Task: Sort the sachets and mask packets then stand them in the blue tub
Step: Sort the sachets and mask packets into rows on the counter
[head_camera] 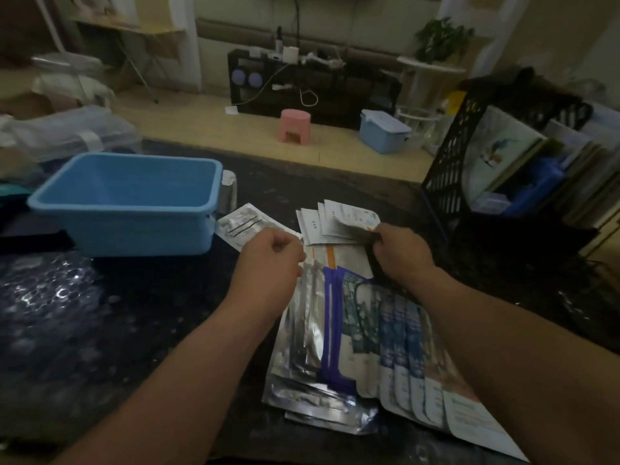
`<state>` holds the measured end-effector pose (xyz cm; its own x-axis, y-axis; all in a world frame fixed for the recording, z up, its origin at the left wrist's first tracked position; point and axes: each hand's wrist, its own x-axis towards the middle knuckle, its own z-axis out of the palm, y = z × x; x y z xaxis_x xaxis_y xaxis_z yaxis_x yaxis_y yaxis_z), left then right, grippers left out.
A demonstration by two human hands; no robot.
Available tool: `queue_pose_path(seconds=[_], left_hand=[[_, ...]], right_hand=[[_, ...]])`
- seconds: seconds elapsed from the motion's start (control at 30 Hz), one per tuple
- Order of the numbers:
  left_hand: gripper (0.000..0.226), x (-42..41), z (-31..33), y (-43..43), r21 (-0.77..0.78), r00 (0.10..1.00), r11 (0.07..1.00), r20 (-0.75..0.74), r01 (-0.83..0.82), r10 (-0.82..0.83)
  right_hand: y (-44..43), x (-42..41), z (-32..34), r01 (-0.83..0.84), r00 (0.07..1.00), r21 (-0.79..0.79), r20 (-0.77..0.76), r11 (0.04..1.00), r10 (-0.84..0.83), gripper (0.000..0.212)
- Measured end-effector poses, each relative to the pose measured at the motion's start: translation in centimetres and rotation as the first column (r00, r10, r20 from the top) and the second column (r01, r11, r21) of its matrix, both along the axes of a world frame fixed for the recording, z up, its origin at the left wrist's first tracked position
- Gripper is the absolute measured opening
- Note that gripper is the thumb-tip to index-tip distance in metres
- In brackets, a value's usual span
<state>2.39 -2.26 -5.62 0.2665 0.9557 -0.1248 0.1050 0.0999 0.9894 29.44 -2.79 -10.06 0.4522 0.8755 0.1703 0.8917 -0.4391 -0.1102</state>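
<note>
Dim light, dark glossy desk (100, 313).

- Blue tub (141, 233): upright at 10 o'clock from the hands, nothing visible inside it.
- Silver packet (241, 224): flat on the desk, just beside the tub's near right corner, at 12 o'clock from the left hand.
- White sachets (335, 223): fanned and overlapping on the desk, at 12 o'clock from the main pile.
- Mask packets (352, 330): a flat overlapping pile between the two forearms. Silver ones lie on the 9 o'clock side, a purple-edged one in the middle, and blue-and-white ones fan out toward 4 o'clock.
- Left hand (268, 260): over the top left of the pile with its fingers curled in. Whether it pinches a packet edge cannot be told.
- Right hand (401, 255): at the fan's 4 o'clock edge, fingers curled round a dark packet (372, 263). The packet is motion-blurred and its print cannot be read.
- Black mesh rack (449, 169): at 2 o'clock on the desk, holding books and folders.
- On the floor beyond the desk: a pink stool (294, 125) at 12 o'clock and a small blue lidded box (382, 130) at 1 o'clock.
</note>
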Motion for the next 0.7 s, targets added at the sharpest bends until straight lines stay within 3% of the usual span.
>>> queue_pose_path(seconds=[0.1, 0.17, 0.23, 0.3, 0.37, 0.43, 0.57, 0.7], left_hand=[[0.011, 0.6, 0.2, -0.5, 0.017, 1.0, 0.999, -0.008, 0.029, -0.029], [0.008, 1.1, 0.3, -1.0, 0.027, 0.998, 0.998, -0.013, 0.061, -0.06], [0.007, 1.8, 0.5, -2.0, 0.038, 0.992, 0.991, 0.005, 0.13, -0.13], [0.016, 2.5, 1.0, -3.5, 0.016, 0.962, 0.962, 0.028, 0.272, -0.273], [0.027, 3.2, 1.4, -5.3, -0.028, 0.883, 0.883, 0.014, 0.469, -0.469], [0.023, 4.1, 1.4, -7.0, -0.015, 0.828, 0.83, -0.062, 0.558, -0.558], [0.018, 5.2, 0.4, -8.4, 0.051, 0.825, 0.838, -0.217, 0.544, -0.522], [0.017, 5.8, 0.0, -8.7, -0.003, 0.806, 0.821, -0.187, 0.571, -0.561]], right_hand=[[-3.4, 0.1, 3.6, 0.147, 0.969, 0.343, -0.237, 0.928, -0.066, 0.017], [-6.8, -0.8, 6.2, 0.273, 0.9, 0.466, -0.432, 0.842, -0.053, 0.016], [-11.0, -2.6, 7.8, 0.39, 0.77, 0.476, -0.639, 0.788, 0.005, 0.017], [-15.4, -5.4, 8.5, 0.48, 0.558, 0.412, -0.825, 0.774, 0.094, 0.021], [-18.7, -7.7, 8.6, 0.507, 0.376, 0.346, -0.913, 0.79, 0.159, 0.025], [-20.5, -8.6, 8.0, 0.488, 0.281, 0.298, -0.943, 0.821, 0.175, 0.025], [-21.9, -7.9, 6.5, 0.42, 0.255, 0.247, -0.956, 0.873, 0.147, 0.019], [-22.6, -5.0, 5.7, 0.433, 0.348, 0.223, -0.935, 0.873, 0.067, 0.016]])
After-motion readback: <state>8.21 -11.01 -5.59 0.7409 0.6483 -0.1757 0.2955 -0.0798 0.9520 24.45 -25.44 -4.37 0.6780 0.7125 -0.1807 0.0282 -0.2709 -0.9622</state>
